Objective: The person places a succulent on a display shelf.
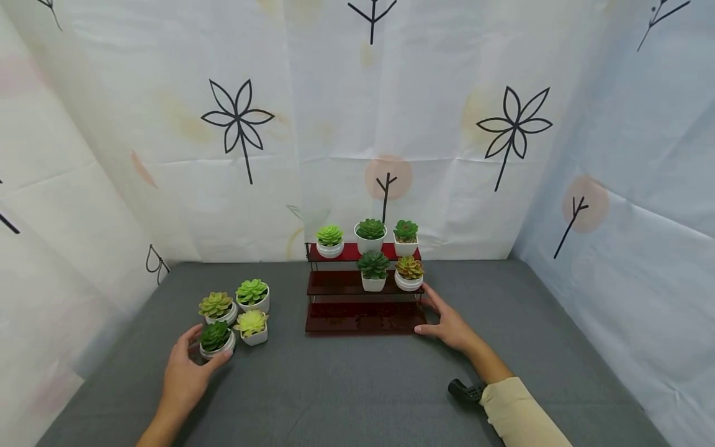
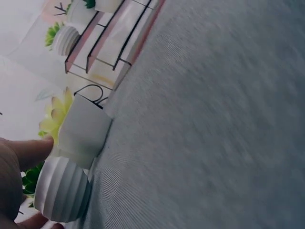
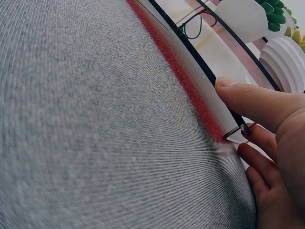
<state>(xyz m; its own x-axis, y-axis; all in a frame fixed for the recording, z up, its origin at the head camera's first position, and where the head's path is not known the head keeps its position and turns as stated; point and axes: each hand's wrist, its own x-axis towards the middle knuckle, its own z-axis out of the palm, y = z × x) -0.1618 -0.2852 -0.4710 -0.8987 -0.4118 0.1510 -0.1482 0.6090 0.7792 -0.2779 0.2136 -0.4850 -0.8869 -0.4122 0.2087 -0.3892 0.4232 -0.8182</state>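
In the head view my left hand (image 1: 187,375) is spread around a dark green succulent (image 1: 215,336) in a ribbed white pot (image 2: 62,188). The left wrist view shows a small gap between the thumb and that pot, which stands on the cloth. Beside it are a yellow-green succulent (image 1: 252,321) in a square pot and two more potted succulents. My right hand (image 1: 449,326) pinches the right end of a three-tier dark red display stand (image 1: 363,318), thumb (image 3: 233,90) at the front edge, fingers near the wire leg. Some fingertips of the left hand are hidden.
Three potted succulents stand on the top tier, one a large green rosette (image 1: 370,229). The middle tier holds a dark green succulent (image 1: 373,265) and an orange-yellow one (image 1: 409,267). Grey cloth (image 1: 346,385) covers the table, and patterned white curtains (image 1: 357,112) surround it.
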